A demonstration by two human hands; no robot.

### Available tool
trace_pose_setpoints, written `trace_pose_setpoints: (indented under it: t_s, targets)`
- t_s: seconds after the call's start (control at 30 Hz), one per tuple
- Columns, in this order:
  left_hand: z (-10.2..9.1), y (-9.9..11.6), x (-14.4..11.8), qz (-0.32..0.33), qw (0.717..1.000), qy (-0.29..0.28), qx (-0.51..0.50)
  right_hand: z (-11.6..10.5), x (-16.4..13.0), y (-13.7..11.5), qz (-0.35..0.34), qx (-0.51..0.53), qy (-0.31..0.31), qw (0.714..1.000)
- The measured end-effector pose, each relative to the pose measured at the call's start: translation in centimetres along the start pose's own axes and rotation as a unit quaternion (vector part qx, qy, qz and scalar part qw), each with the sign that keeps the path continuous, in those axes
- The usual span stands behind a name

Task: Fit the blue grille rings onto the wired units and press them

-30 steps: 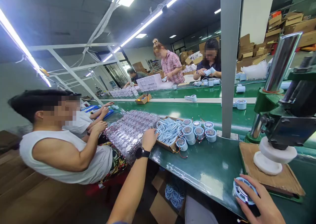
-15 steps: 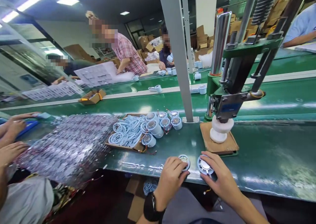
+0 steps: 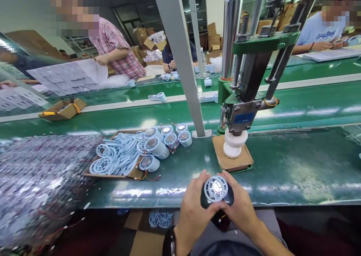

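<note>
I hold a small fan [image 3: 216, 191] with both hands just over the near edge of the table [image 3: 296, 173]. My left hand [image 3: 194, 207] wraps its left side, thumb up by the white grille; my right hand [image 3: 239, 207] closes on its right side, fingers curled round the black body. The grille faces up, and thin wires trail from the underside toward my lap.

Just beyond the fan, the press [image 3: 248, 79] stands on its wooden pad [image 3: 232, 161], the white die [image 3: 234, 142] resting on the pad. The pad's near edge lies close to my fingertips, with only a narrow strip of green surface between. A grey post [image 3: 180, 60] rises just left of the press.

To the right of the pad the table lies bare and wide, out to the right border of the view. To the left, a shallow tray [image 3: 118, 173] holds blue rings [image 3: 118, 156], with a cluster of round parts [image 3: 160, 143] at its right end, near but apart from my left hand. Farther left, a shiny sheet of packed parts [image 3: 36, 181] overhangs the near edge.

Beyond the table runs the belt [image 3: 310, 105], and people work at the far side.
</note>
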State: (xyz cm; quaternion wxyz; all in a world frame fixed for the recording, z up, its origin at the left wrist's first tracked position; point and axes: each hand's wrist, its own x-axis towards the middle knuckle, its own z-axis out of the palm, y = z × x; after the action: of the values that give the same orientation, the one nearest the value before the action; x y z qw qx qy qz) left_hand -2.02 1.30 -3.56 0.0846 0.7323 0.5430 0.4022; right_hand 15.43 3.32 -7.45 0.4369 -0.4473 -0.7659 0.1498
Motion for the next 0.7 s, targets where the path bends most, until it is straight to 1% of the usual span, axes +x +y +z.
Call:
trace_pose_setpoints:
  t_s: [0.07, 0.1, 0.17, 0.3, 0.47, 0.57, 0.7]
  targets:
    - [0.7, 1.2, 0.6, 0.024, 1.000, -0.018, 0.001, 0.0, 0.0, 0.0, -0.003, 0.001, 0.004, 1.000]
    - [0.9, 1.6, 0.9, 0.021, 1.000, -0.023, 0.003, 0.0, 0.0, 0.0, -0.003, 0.001, 0.005, 1.000]
    - [1.3, 1.9, 1.3, -0.007, 1.000, -0.028, 0.002, 0.0, 0.0, 0.1, 0.002, 0.000, 0.008, 1.000]
    - [1.5, 1.8, 1.3, -0.068, 0.997, -0.033, -0.019, 0.1, 0.0, 0.1, 0.005, 0.004, 0.012, 1.000]
    - [1.4, 2.2, 1.1, -0.107, 0.992, -0.048, -0.050, -0.3, 0.3, -0.2, 0.013, 0.023, -0.002, 1.000]
    - [1.5, 2.4, 0.9, -0.111, 0.992, -0.040, -0.054, -0.4, 0.5, -0.4, 0.031, 0.045, -0.014, 0.998]
    - [2.3, 2.3, 0.1, -0.107, 0.992, -0.006, -0.066, 0.0, 0.4, -0.2, 0.037, 0.043, -0.030, 0.998]
